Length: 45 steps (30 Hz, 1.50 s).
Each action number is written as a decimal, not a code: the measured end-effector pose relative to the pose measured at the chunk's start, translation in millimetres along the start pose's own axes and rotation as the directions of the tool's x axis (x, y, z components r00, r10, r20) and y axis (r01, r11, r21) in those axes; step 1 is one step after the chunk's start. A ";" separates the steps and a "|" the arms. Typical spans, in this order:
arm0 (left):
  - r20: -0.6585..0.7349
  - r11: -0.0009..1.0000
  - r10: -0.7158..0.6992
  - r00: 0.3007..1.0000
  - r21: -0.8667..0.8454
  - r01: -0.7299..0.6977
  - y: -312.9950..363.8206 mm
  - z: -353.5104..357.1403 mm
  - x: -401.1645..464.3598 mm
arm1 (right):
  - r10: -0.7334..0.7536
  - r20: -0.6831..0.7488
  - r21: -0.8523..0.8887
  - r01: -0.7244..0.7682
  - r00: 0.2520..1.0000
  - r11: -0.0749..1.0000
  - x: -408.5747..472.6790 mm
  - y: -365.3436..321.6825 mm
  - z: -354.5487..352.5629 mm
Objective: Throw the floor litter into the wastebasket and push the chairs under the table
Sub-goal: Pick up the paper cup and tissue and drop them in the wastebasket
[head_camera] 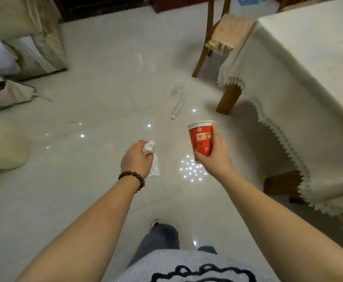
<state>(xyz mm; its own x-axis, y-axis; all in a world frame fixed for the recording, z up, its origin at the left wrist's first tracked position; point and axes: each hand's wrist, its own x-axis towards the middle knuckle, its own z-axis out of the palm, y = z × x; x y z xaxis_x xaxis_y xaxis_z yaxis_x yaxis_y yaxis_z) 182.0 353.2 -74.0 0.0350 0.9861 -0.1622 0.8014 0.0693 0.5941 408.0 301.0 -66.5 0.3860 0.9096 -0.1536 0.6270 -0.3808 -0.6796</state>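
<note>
1. Left hand (137, 159), closed around 1 crumpled white tissue (151, 154), tail hanging below the fist.
2. On the floor (85, 180) beyond: 2 clear plastic bottles (177, 107), faint, hard to separate.
3. Right hand (213, 151), gripping 1 red paper cup (201, 139) upright; contents unseen.
4. Far right: 1 chair (223, 35) beside the table (309, 78), top cut off.

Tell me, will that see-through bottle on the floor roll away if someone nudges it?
Probably yes. The clear plastic bottle lies on its side on the glossy tile floor, so a sideways nudge would likely set it rolling. It looks empty, so it is probably light and may crumple a bit when squeezed. Its smooth skin could feel slippery.
</note>
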 end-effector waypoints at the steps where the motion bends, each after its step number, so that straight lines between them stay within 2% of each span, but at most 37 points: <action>1: -0.011 1.000 -0.009 1.000 -0.002 0.009 -0.3 -7.9 11.1 | 0.000 -0.008 0.007 0.000 1.000 1.000 12.1 -11.3 3.5; 10: -0.071 1.000 -0.022 0.997 0.000 0.022 17.5 -44.4 145.7 | 0.002 -0.010 0.048 -0.001 1.000 0.999 138.6 -74.0 20.3; 16: -0.118 1.000 -0.012 0.993 -0.007 0.011 48.9 -41.2 278.2 | -0.028 0.019 0.061 0.026 0.999 0.998 274.2 -93.4 29.8; 20: -0.109 0.998 -0.060 0.992 0.013 0.062 85.9 -43.0 366.7 | -0.054 0.037 0.046 0.052 0.998 0.998 366.0 -113.9 20.4; 29: -0.173 0.997 -0.080 0.982 -0.016 0.079 132.6 -63.4 528.0 | -0.130 0.085 0.057 0.125 0.988 0.990 541.8 -172.0 11.0; 37: -0.196 0.998 -0.059 0.979 -0.047 0.051 125.5 -84.3 716.5 | -0.102 0.064 0.083 0.096 0.993 0.992 697.1 -235.2 68.1; 42: -0.147 1.000 0.025 0.989 0.021 -0.022 109.8 -121.9 861.5 | -0.034 0.056 0.129 0.027 0.998 0.991 812.7 -303.7 111.1; 45: -0.100 0.999 0.030 0.995 0.048 -0.026 107.0 -149.9 944.1 | -0.006 0.023 0.157 0.002 1.000 0.988 873.7 -344.8 123.7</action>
<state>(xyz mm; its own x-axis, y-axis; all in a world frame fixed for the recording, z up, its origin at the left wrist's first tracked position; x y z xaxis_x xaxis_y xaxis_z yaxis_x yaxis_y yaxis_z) 211.3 1314.2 -45.4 -0.0006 0.9979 -0.0648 0.8278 0.0368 0.5598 445.4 1247.6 -55.2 0.3667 0.9153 -0.1663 0.5139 -0.3483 -0.7840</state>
